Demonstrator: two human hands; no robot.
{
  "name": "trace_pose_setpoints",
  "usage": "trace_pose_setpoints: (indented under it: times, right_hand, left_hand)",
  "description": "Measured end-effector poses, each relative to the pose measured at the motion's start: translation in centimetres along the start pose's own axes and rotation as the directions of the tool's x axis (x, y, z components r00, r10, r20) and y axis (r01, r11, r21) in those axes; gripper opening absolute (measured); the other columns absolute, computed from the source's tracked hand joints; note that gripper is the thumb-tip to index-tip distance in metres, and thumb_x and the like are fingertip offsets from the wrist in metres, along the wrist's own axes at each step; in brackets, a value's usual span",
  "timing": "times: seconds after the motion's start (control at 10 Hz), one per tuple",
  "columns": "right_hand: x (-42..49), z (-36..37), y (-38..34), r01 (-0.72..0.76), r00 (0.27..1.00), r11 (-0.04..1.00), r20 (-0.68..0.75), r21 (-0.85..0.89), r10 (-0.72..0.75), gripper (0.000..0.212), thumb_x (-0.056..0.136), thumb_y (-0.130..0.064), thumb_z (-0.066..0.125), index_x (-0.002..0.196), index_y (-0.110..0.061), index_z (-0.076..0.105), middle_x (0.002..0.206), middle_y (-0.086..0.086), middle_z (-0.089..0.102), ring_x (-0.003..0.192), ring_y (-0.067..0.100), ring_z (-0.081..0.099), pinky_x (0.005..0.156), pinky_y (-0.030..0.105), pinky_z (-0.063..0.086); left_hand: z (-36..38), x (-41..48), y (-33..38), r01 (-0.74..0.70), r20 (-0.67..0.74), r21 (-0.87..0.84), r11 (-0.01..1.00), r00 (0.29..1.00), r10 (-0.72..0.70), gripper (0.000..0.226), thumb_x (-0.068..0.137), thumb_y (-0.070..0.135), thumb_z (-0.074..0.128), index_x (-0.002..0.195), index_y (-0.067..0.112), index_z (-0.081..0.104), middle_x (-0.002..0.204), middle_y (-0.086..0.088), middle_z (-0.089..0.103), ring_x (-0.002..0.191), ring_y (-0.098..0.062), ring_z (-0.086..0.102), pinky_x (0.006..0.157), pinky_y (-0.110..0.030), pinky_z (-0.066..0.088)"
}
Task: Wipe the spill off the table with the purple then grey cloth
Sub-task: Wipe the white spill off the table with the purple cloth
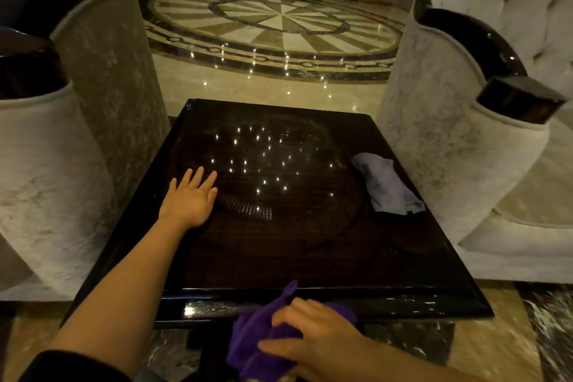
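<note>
Purple cloth [263, 338] bunched in right hand [319, 341], corner pointing up.

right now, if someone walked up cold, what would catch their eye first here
Probably the purple cloth bunched under the right hand at the near edge of the dark glossy table. Next, the left hand lying flat and open on the tabletop, and the grey cloth crumpled by the right edge.

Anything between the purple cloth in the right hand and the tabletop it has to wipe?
Nothing visible blocks it. The right hand holds the bunched purple cloth at the near edge of the dark glossy wooden table. The left hand lies flat at the left, and the crumpled grey cloth lies by the right edge, leaving the middle open.
</note>
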State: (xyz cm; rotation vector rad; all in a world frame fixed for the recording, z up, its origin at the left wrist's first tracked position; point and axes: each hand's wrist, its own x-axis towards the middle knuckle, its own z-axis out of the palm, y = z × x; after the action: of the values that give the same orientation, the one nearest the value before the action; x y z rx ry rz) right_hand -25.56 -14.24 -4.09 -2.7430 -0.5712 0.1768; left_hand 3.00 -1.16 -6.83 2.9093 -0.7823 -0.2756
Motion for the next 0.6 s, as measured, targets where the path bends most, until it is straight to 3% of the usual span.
trace_pose_setpoints:
  times: [0.1, 0.2, 0.3, 0.4, 0.5, 0.6]
  right_hand:
    - [-0.8, 0.0, -0.1, 0.010, 0.984, 0.993, -0.174, -0.117, -0.031, 0.037, 0.086, -0.046, 0.052, 0.122, -0.040, 0.045, 0.114, -0.010, 0.044, 0.087, 0.007, 0.060, 0.073, 0.017, 0.050]
    - [-0.7, -0.9, 0.0, -0.046, 0.946, 0.998, -0.322, -0.046, 0.029, 0.040, 0.076, -0.035, 0.072, 0.114, -0.028, 0.062, 0.108, -0.001, 0.055, 0.078, 0.015, 0.063, 0.063, 0.020, 0.052]
    - [-0.8, -2.0, 0.1, -0.101, 0.943, 0.993, -0.324, -0.054, 0.078, 0.041, 0.091, -0.045, 0.040, 0.104, -0.019, 0.069, 0.092, 0.009, 0.069, 0.077, 0.015, 0.063, 0.061, 0.022, 0.054]
    - [-0.9, -2.4, 0.1, -0.119, 0.949, 0.992, -0.299, -0.051, 0.099, 0.039, 0.083, -0.042, 0.048, 0.105, -0.017, 0.069, 0.094, 0.010, 0.069, 0.079, 0.018, 0.065, 0.063, 0.025, 0.056]
    - [-0.7, -2.8, 0.4, -0.134, 0.932, 0.991, -0.339, -0.002, 0.125, 0.049, 0.089, -0.049, 0.037, 0.111, -0.015, 0.065, 0.102, 0.011, 0.066, 0.089, 0.020, 0.064, 0.074, 0.028, 0.056]
    - [-0.1, -3.0, 0.9, -0.154, 0.897, 0.979, -0.395, 0.136, 0.196, 0.054, 0.088, -0.052, 0.036, 0.118, -0.015, 0.060, 0.111, 0.012, 0.060, 0.104, 0.010, 0.050, 0.086, 0.028, 0.049]
  left_hand:
    - [0.0, -0.1, 0.0, -0.001, 0.006, -0.002, 1.000, 1.000, 0.001, 0.051, 0.098, 0.038, 0.011, 0.147, 0.024, 0.003, 0.158, -0.005, -0.001, 0.145, -0.025, -0.004, 0.117, -0.045, 0.002]
    - [-0.1, -0.2, 0.0, 0.003, 0.005, -0.003, 1.000, 1.000, -0.003, 0.051, 0.098, 0.038, 0.011, 0.147, 0.024, 0.003, 0.158, -0.006, -0.001, 0.145, -0.025, -0.004, 0.117, -0.045, 0.002]
    - [-0.1, -0.2, 0.0, 0.000, -0.001, 0.005, 1.000, 1.000, 0.000, 0.051, 0.098, 0.037, 0.012, 0.147, 0.024, 0.004, 0.158, -0.006, -0.001, 0.145, -0.025, -0.003, 0.117, -0.045, 0.002]
    - [-0.1, -0.2, 0.0, -0.003, 0.002, 0.003, 1.000, 1.000, 0.003, 0.051, 0.098, 0.037, 0.012, 0.147, 0.023, 0.004, 0.158, -0.006, -0.001, 0.145, -0.025, -0.003, 0.117, -0.045, 0.002]
    - [-0.1, 0.0, -0.1, -0.009, 0.004, -0.006, 1.000, 1.000, 0.009, 0.051, 0.098, 0.038, 0.012, 0.147, 0.024, 0.004, 0.158, -0.006, -0.001, 0.145, -0.025, -0.003, 0.117, -0.045, 0.002]
    - [-0.1, 0.0, -0.2, -0.009, 0.000, -0.008, 1.000, 1.000, 0.009, 0.051, 0.098, 0.038, 0.012, 0.147, 0.024, 0.004, 0.158, -0.005, -0.001, 0.145, -0.025, -0.003, 0.117, -0.045, 0.002]
